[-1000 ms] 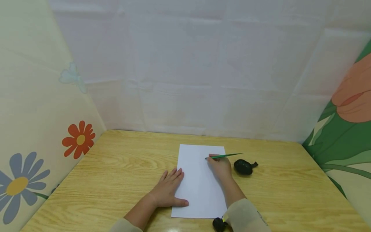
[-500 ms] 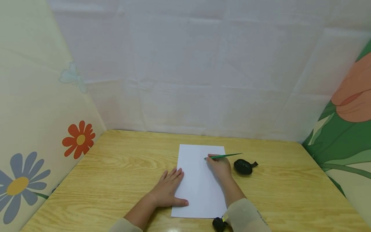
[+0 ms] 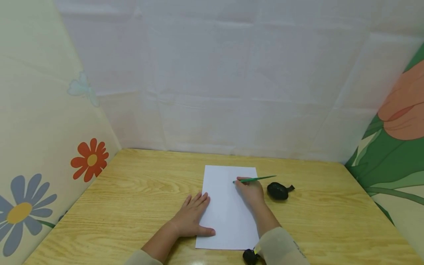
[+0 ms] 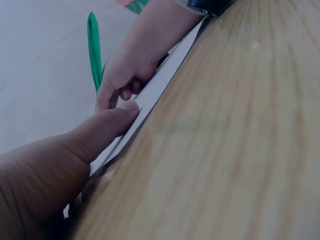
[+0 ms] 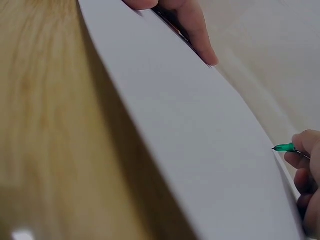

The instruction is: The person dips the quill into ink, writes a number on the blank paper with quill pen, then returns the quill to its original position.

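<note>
A white sheet of paper point(image 3: 228, 206) lies on the wooden table point(image 3: 132, 191). My left hand point(image 3: 192, 217) rests flat on the sheet's left edge, fingers straight, thumb point(image 4: 107, 125) on the paper point(image 4: 150, 102). My right hand point(image 3: 250, 191) holds a green pen point(image 3: 255, 179) with its tip on the upper right part of the sheet. In the right wrist view the pen tip point(image 5: 283, 147) touches the paper point(image 5: 190, 140). The left wrist view shows the right hand point(image 4: 127, 75) gripping the pen point(image 4: 93, 50).
A black rounded object point(image 3: 279, 191) lies on the table just right of the sheet. Another small black thing point(image 3: 249, 256) sits by my right sleeve at the near edge. Flower-printed panels point(image 3: 43, 147) stand left and right, and a white sheet hangs behind.
The pen tip has crept slightly left across the paper. The left hand has stayed in place.
</note>
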